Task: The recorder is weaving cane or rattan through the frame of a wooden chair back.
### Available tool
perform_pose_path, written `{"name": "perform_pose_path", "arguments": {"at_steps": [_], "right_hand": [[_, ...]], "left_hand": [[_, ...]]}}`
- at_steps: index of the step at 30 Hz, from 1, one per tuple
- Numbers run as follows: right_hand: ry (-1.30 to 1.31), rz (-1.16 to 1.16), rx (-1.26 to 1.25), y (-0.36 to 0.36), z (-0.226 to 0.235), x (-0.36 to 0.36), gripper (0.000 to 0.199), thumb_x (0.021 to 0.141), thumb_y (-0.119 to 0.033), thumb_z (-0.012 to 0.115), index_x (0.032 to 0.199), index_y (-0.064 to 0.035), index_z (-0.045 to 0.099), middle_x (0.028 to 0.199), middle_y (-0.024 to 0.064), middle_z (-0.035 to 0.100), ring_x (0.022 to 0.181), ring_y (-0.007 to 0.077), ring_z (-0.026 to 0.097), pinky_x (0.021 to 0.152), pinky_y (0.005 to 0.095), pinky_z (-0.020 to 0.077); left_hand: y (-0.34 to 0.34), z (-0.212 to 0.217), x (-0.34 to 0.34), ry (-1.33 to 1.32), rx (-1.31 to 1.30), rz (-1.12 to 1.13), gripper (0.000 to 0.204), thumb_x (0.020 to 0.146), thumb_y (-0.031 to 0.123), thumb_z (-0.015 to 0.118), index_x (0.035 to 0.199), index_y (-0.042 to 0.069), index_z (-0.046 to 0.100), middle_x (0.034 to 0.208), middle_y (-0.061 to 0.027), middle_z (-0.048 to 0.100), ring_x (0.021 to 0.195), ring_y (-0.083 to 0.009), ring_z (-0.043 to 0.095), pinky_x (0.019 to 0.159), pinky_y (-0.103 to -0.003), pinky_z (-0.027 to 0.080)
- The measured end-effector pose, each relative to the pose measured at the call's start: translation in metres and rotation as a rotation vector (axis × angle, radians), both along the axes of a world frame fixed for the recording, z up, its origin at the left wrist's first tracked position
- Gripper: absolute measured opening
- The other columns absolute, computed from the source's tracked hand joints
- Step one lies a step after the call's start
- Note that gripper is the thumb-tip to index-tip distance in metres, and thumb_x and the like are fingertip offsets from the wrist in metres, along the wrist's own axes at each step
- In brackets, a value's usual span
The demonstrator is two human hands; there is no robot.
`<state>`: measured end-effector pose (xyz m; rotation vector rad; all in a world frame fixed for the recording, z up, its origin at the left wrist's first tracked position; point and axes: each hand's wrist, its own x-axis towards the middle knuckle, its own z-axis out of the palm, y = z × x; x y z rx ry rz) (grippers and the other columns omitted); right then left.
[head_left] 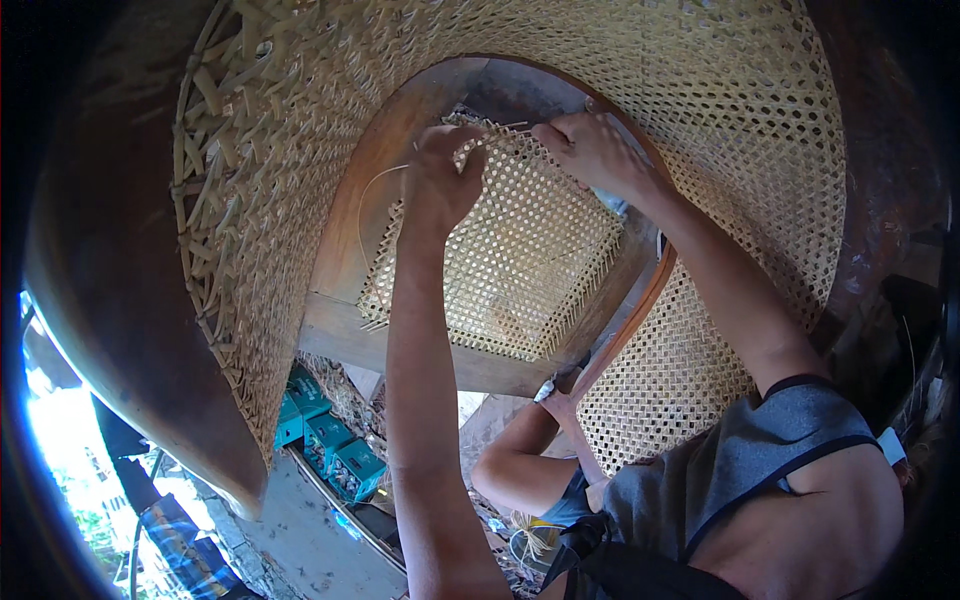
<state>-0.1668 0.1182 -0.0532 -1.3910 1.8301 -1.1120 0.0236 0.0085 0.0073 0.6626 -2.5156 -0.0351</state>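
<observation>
A woven cane seat panel (520,250) lies inside the wooden seat frame (345,215) of a chair, with short strand ends sticking out along its edges. At the panel's far edge, my left hand (445,180) is closed on a thin cane strand (368,200), which loops out to the left over the wood. My right hand (605,155) is beside it at the far right corner, its fingers pinched at the strand, which spans the short gap between both hands. The fingertips of both hands are partly hidden. Something pale and bluish (612,202) shows beneath my right wrist.
The curved cane backrest (700,90) wraps around the far side and the left, with rough strand ends along its left edge. A wooden armrest (635,310) stands at the right. Several teal boxes (330,445) sit on the ground lower left. A strand bundle (533,535) lies near me.
</observation>
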Motion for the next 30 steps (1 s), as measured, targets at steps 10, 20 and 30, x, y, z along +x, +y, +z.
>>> {"name": "perform_pose_path", "arguments": {"at_steps": [10, 20, 30], "right_hand": [[-0.185, 0.292, 0.046, -0.044, 0.000, 0.038, 0.036, 0.093, -0.021, 0.049, 0.068, 0.0015, 0.060, 0.054, 0.0090, 0.061, 0.052, 0.0182, 0.065, 0.051, 0.0372, 0.0523], [0.143, 0.202, 0.016, -0.073, 0.011, 0.063, 0.031, 0.086, -0.020, 0.052, 0.071, 0.0040, 0.066, 0.062, 0.0199, 0.065, 0.064, 0.0316, 0.070, 0.073, 0.0421, 0.0575], [-0.058, 0.378, 0.213, -0.076, 0.016, 0.045, 0.029, 0.086, -0.017, 0.053, 0.069, 0.0024, 0.066, 0.062, 0.0161, 0.065, 0.053, 0.0234, 0.066, 0.061, 0.0375, 0.0558]], "left_hand": [[-0.028, 0.015, 0.015, -0.013, 0.688, 0.180, 0.015, 0.085, 0.015, 0.069, 0.084, 0.000, 0.069, 0.073, -0.0050, 0.067, 0.066, -0.0087, 0.059, 0.063, -0.027, 0.049], [-0.042, 0.009, 0.026, -0.064, 0.469, 0.136, 0.012, 0.086, 0.008, 0.065, 0.076, 0.002, 0.061, 0.065, 0.0020, 0.057, 0.060, -0.0046, 0.050, 0.055, -0.022, 0.043], [-0.036, 0.014, 0.020, -0.200, 0.314, 0.182, 0.014, 0.084, 0.016, 0.068, 0.083, 0.002, 0.068, 0.072, -0.0048, 0.063, 0.067, -0.0118, 0.060, 0.063, -0.029, 0.048]]}}
